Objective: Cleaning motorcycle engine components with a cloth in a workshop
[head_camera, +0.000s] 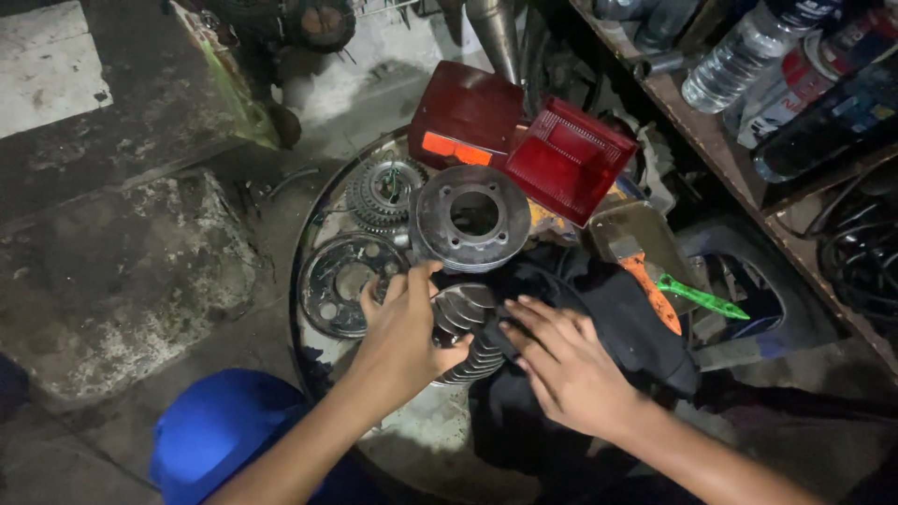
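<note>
I'm looking at a repair workshop, prob. for motorbikes: sprocket, brake drum, red tail-light lenses, greasy concrete floor.

Two dark red lamp covers lie at the round tray's far edge, one bearing an orange strip. The brush has an orange handle, beside a bright green tool. The metal parts are grey, the cloth black, the knee blue.
</note>
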